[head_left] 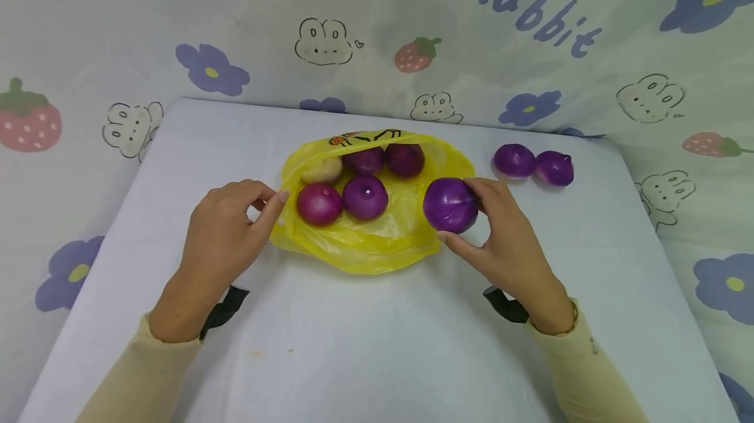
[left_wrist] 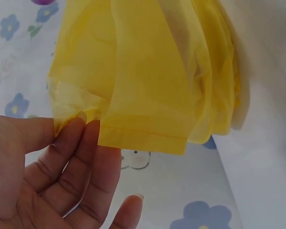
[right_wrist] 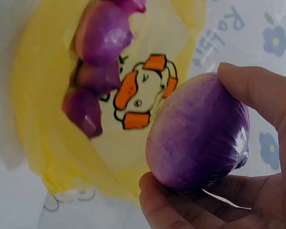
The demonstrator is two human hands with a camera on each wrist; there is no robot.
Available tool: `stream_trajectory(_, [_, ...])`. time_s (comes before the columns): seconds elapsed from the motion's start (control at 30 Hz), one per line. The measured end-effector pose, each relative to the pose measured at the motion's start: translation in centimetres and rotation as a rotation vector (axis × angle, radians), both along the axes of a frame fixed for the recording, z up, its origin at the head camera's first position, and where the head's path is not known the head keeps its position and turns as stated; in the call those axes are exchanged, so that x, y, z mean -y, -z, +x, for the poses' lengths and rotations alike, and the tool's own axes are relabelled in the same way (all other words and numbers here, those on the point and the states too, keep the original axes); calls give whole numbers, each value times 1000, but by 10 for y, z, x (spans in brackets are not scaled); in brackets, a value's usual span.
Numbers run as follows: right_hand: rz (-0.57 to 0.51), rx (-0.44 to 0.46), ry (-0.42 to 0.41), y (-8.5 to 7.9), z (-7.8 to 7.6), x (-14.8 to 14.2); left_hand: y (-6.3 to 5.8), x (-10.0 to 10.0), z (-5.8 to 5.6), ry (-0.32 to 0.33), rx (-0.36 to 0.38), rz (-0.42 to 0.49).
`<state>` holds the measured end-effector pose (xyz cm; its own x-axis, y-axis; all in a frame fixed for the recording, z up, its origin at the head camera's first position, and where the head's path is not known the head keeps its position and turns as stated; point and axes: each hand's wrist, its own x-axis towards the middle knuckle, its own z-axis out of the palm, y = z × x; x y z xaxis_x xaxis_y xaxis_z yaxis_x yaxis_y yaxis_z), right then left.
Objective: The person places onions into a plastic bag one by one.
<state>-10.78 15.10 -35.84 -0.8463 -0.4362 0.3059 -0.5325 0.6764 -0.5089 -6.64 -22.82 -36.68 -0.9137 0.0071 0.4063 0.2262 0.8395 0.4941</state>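
A yellow plastic bag (head_left: 377,259) lies with its mouth spread wide on the white table. Several purple onions (head_left: 365,197) rest inside it, beside a pale, round item (head_left: 322,169) partly covered by the bag's edge. My left hand (head_left: 226,230) pinches the bag's left rim between thumb and fingers; its wrist view shows the yellow film (left_wrist: 148,95) folded there. At the bag's right rim, my right hand (head_left: 509,246) grips a shiny purple onion (head_left: 450,205), thumb on one side and fingers on the other. That onion (right_wrist: 198,136) fills the middle of the right wrist view.
Two more purple onions (head_left: 514,161) sit side by side on the table to the right of the bag. Behind the table (head_left: 365,344) hangs a white cloth (head_left: 253,10) printed with flowers, rabbits and strawberries. Black straps (head_left: 226,308) show at both wrists.
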Motion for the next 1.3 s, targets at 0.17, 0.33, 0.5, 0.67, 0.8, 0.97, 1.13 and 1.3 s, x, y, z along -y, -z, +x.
stream_trajectory(0.17, [55, 33, -31, 4, 2, 18, 0, 1, 0, 1, -6, 7])
stream_trajectory(0.33, [103, 57, -41, 7, 0, 30, 0, 2, -1, 2, -6, 4])
stream_trajectory(0.5, [131, 96, -20, 11, -8, 37, 1, 3, -2, 5, -14, -1])
stream_trajectory(0.67, [146, 138, 4, 20, -18, 43, 2, 3, -1, 11, -19, 5])
stream_trajectory(0.8, [159, 172, 4, 27, -25, 47, 2, 3, -2, 5, -3, -1])
stream_trajectory(0.97, [206, 187, 22, 34, -32, 49, 3, 2, -2, 6, -12, -5])
stream_trajectory(1.13, [242, 177, 41, 40, -38, 52, 4, 2, -2, 6, -18, -7])
stream_trajectory(1.3, [260, 188, 51, 44, -43, 55, 4, 2, -2, 0, -1, -11])
